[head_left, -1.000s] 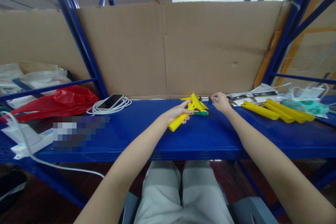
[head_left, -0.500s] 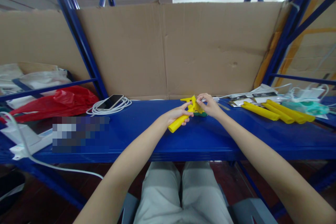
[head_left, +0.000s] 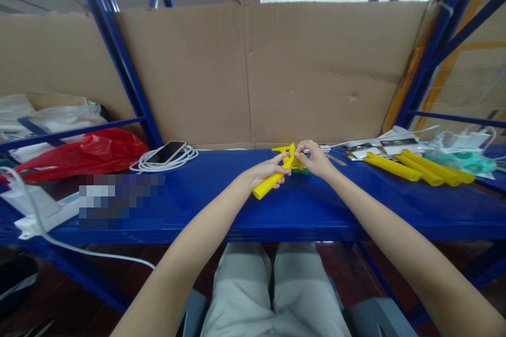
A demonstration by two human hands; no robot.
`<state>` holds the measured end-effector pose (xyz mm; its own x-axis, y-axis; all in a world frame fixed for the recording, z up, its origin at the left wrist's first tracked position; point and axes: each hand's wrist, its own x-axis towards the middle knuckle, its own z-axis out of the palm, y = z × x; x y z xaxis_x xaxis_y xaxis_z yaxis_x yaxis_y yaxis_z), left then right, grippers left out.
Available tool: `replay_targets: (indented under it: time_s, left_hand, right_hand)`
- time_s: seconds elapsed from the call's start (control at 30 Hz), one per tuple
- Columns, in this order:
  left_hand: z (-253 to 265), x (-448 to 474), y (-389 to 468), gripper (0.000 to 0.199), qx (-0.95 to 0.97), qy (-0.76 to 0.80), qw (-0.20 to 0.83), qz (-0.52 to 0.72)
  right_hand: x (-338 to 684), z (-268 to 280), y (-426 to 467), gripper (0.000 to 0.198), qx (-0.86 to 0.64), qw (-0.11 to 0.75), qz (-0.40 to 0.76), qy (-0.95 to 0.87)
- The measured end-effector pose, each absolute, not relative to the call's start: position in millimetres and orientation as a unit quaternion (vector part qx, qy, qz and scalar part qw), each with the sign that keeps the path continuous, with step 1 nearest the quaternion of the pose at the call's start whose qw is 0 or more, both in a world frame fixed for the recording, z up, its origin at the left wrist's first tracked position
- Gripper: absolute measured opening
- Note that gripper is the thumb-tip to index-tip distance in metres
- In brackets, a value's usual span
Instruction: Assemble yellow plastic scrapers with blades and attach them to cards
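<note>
Left hand (head_left: pixel 264 171) grips yellow tool (head_left: pixel 272 176); right hand (head_left: pixel 316 160) seemingly pinches its head.

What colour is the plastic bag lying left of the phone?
Red plastic bag, clearest in the head view.

Bare forearms, light grey trousers

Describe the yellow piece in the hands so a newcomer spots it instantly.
Start at the blue shelf in front of the cardboard backing. At its middle, the left hand grips a yellow tool by its tube handle; the right hand pinches its head. The yellow handles lying to the right are untouched.
</note>
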<state>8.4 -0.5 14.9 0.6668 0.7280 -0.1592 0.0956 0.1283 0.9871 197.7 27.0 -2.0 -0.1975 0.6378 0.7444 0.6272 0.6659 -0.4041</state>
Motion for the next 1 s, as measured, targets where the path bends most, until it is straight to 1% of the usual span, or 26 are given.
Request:
replay_targets:
  time_s: [0.1, 0.23, 0.33, 0.5, 0.63, 1.0]
  left_hand:
    - [14.7, 8.2, -0.6, 0.081, 0.624, 0.335, 0.665, 0.236]
    - [15.0, 7.5, -0.7, 0.083, 0.63, 0.334, 0.661, 0.235]
    - [16.9, 7.2, -2.6, 0.082, 0.629, 0.33, 0.662, 0.239]
    - [20.7, 8.1, -7.1, 0.079, 0.627, 0.325, 0.662, 0.253]
    - [18.2, 9.6, -5.8, 0.078, 0.625, 0.333, 0.658, 0.257]
    - [12.5, 11.2, -0.2, 0.078, 0.625, 0.338, 0.652, 0.264]
  right_hand:
    - [198.2, -5.2, 31.8, 0.006, -0.423, 0.494, 0.024, -0.759]
    - [200.0, -12.3, 40.2, 0.025, -0.457, 0.505, 0.087, -0.727]
    - [201.0, -15.8, 43.1, 0.03, -0.454, 0.51, 0.124, -0.72]
    - [199.6, -14.3, 38.7, 0.031, -0.467, 0.504, 0.181, -0.704]
    - [198.0, -13.7, 36.0, 0.03, -0.488, 0.489, 0.201, -0.694]
    - [193.4, -11.1, 32.9, 0.029, -0.525, 0.456, 0.185, -0.695]
